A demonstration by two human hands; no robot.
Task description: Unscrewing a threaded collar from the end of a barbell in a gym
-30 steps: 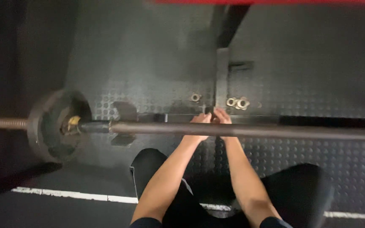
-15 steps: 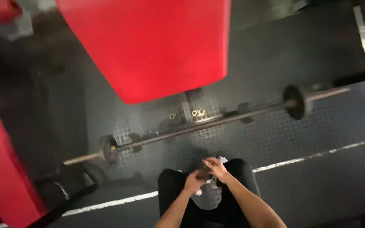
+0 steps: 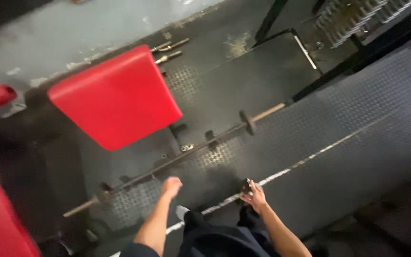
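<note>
- Seen from above, the left hand is curled into a loose fist with nothing in it, hanging in the air just on the near side of the barbell and not touching it.
- The right hand has its fingers partly open; a small dark object sits at the fingertips, too blurred to say what it is or whether it is truly gripped.
- The barbell lies on the dark studded rubber floor, running diagonally from lower left to upper right, with a small plate near its far end.
- A red padded bench stands over the floor beyond the bar.
- A pale line crosses the floor beneath the right hand.
- The person's dark trousers fill the bottom edge, between the two bare forearms.
</note>
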